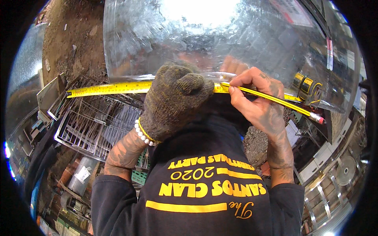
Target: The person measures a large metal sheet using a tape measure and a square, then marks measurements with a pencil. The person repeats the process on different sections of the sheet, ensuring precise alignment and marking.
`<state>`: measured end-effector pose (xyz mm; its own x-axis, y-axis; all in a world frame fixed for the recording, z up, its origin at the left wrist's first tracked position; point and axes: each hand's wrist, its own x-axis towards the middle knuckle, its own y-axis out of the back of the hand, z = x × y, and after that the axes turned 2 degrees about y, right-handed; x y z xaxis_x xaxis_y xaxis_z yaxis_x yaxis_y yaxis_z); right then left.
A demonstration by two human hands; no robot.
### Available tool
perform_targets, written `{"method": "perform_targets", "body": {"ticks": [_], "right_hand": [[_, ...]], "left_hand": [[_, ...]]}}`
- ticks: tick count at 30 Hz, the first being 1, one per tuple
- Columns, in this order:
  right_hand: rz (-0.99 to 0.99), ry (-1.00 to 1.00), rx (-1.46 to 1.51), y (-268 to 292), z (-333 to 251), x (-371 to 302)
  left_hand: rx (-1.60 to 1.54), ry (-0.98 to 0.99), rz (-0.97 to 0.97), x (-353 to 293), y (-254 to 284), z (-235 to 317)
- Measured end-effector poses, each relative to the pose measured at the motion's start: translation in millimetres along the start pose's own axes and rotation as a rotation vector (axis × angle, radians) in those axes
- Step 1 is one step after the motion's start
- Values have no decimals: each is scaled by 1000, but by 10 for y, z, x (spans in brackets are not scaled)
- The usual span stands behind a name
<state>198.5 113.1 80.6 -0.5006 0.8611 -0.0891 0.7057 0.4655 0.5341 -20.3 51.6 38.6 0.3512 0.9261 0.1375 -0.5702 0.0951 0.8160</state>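
Note:
My left hand (pixel 177 96), in a dark knitted work glove with a white bead bracelet at the wrist, is closed over a yellow tape measure blade (pixel 122 87). The blade runs left to right along the near edge of a shiny metal sheet (pixel 157 43), its free end sticking out past the sheet at the left. Bare, my right hand (pixel 258 96) pinches a yellow and black striped pencil (pixel 271 98). The pencil's tip meets the blade just right of the glove, and its eraser points to the lower right. Further right, the tape measure case (pixel 309 88) rests on the sheet.
A wire metal rack (pixel 84 126) stands below the sheet at the left, near a grey cylinder (pixel 82 173) with a paper label. Bare dirt ground (pixel 67 47) shows at the upper left. White boxy panels (pixel 321 157) and a round metal disc (pixel 346 170) are at the lower right.

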Motion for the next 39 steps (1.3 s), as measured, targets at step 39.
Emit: {"method": "perform_targets", "body": {"ticks": [39], "right_hand": [[-22, -18, -17, -2, 11, 12]], "left_hand": [[74, -48, -22, -12, 25, 18]]}}
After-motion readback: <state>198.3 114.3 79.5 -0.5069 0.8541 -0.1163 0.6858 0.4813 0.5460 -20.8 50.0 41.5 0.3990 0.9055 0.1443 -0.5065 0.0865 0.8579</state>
